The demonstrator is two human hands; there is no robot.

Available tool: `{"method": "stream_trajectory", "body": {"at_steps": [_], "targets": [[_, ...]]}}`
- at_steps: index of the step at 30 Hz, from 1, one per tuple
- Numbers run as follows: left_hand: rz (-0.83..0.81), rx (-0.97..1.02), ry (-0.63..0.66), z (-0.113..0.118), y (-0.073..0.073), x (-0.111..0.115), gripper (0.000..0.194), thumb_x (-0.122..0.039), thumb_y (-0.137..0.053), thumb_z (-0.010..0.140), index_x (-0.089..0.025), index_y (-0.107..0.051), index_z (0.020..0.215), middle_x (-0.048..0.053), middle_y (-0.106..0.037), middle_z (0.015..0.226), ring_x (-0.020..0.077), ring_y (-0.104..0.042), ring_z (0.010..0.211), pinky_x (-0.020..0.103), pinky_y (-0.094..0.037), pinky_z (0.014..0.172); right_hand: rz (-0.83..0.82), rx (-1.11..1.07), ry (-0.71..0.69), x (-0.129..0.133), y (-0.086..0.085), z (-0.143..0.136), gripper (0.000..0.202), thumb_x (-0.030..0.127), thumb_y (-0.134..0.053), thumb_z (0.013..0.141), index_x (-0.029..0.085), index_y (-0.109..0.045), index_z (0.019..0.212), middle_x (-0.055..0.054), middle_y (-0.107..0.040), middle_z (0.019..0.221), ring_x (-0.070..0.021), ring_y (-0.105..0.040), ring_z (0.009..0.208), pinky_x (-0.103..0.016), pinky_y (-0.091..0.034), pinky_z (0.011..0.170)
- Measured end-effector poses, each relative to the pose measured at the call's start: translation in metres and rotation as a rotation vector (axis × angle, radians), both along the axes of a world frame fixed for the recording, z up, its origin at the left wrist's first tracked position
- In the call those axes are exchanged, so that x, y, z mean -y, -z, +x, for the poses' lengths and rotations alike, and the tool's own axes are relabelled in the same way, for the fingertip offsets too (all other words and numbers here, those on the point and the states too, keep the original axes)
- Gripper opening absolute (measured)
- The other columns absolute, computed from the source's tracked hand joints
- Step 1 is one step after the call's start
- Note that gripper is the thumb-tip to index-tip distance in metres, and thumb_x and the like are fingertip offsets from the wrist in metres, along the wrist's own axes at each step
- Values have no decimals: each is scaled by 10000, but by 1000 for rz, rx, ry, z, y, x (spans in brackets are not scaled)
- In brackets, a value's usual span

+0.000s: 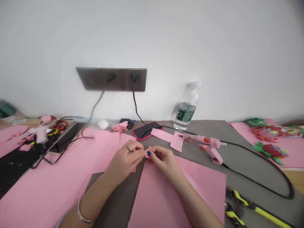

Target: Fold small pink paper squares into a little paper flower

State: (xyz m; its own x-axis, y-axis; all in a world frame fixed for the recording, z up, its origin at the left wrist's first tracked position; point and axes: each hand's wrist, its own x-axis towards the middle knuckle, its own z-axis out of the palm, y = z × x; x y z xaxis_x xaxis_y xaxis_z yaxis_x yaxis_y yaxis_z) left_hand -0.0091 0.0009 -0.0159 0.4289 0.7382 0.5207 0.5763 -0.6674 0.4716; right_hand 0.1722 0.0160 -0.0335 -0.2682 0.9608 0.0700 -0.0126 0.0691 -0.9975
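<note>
My left hand and my right hand meet near the middle of the table, fingertips pinched together on a small pink paper piece. Fingers hide most of that piece. Beneath my right hand lies a large pink paper sheet. More pink sheets spread out on the left, beside my left forearm. Just beyond the hands are pink paper strips. A pink hot glue gun lies to the right, its nozzle over one strip and a small red light showing.
A phone lies behind the hands, near a water bottle by the wall. Glue gun cable loops across the right side. Yellow-black pliers lie front right. Paper flowers rest far right; another phone and glasses lie left.
</note>
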Motion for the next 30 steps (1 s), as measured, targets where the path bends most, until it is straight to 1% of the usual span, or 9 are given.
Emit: {"method": "stream_trajectory", "body": {"at_steps": [3,8,13,16,18,21,24,26,30], "targets": [[-8,43,32,-1,-2,-1,182,-109,-525,965,-228,-661,942,33,-619,896,173,-573,842,289,-496,783,-15,11,-21,0,-1,1,300,405,-654,831,173,-605,648,-17,-611,652,-154,-582,628,-254,-460,594],[-20,71,-9,1,-4,0,168,-74,-533,957,-208,-604,885,14,-595,873,155,-570,824,283,-497,794,-8,-10,-18,-2,0,2,267,364,-637,844,172,-597,663,-9,-600,665,-144,-574,630,-243,-460,599],[4,63,18,1,-1,0,171,-63,-576,938,-210,-651,981,23,-622,915,153,-600,884,261,-519,801,18,15,25,-1,4,1,247,359,-629,844,170,-608,686,-21,-616,688,-150,-577,648,-245,-453,612],[-2,112,2,3,1,-1,150,-76,-618,915,-210,-669,956,25,-638,922,150,-627,869,254,-533,779,29,19,43,0,4,0,251,378,-637,844,170,-618,704,-32,-632,701,-162,-591,659,-256,-461,615],[-70,180,-45,5,1,0,124,-87,-631,905,-208,-660,913,16,-652,883,143,-646,825,236,-538,722,32,5,52,0,3,0,253,390,-647,844,169,-625,722,-36,-641,708,-166,-601,666,-263,-473,623],[-232,272,-141,9,2,2,124,-89,-631,883,-210,-634,855,-8,-666,799,136,-657,748,210,-533,631,30,-36,65,0,3,1,252,405,-664,844,173,-628,755,-35,-645,716,-170,-618,688,-271,-496,649],[-316,318,-183,12,3,4,122,-89,-610,868,-210,-627,864,-3,-673,824,143,-668,755,207,-539,608,37,-61,69,0,5,1,251,413,-690,835,175,-635,774,-43,-654,751,-180,-636,729,-284,-514,685],[-304,336,-188,14,3,4,117,-94,-596,872,-208,-620,887,5,-666,852,142,-666,760,211,-542,611,50,-68,78,0,7,0,250,412,-708,826,178,-639,773,-46,-657,769,-183,-642,742,-289,-521,697],[-192,312,-142,13,4,3,129,-82,-592,894,-203,-607,855,-1,-639,831,126,-642,737,217,-528,651,73,-93,68,0,8,0,239,402,-714,838,186,-641,766,-43,-661,778,-183,-652,753,-289,-532,708]]}}
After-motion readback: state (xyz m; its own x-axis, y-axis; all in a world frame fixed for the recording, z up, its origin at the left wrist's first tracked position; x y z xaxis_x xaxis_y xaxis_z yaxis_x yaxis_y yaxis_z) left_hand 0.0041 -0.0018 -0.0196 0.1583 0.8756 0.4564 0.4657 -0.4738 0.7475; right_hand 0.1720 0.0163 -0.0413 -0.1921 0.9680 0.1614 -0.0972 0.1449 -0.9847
